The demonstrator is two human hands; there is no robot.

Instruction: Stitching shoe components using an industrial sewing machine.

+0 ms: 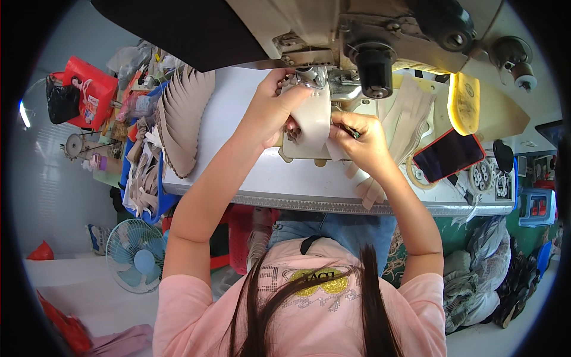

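Note:
A cream piece that looks like leather (317, 122) lies curved beneath the presser foot (313, 76) of a sewing machine (333, 35). My left hand (275, 107) grips its left side, thumb on top close to the foot and fingers curled under. At its right edge, my right hand (361, 141) is closed around a small dark tool (351, 131), whose kind I cannot make out. The right fingertips also touch the cream piece. The needle itself is hidden.
Fanned beige strips (183, 122) lie left, beside a blue basket (156, 202) of scraps. More pale strips (407, 113) rest right of my hands, near a red-edged phone (449, 156) and bobbins (483, 177). A yellow pad (464, 104) hangs by the machine; a fan (143, 262) stands lower left.

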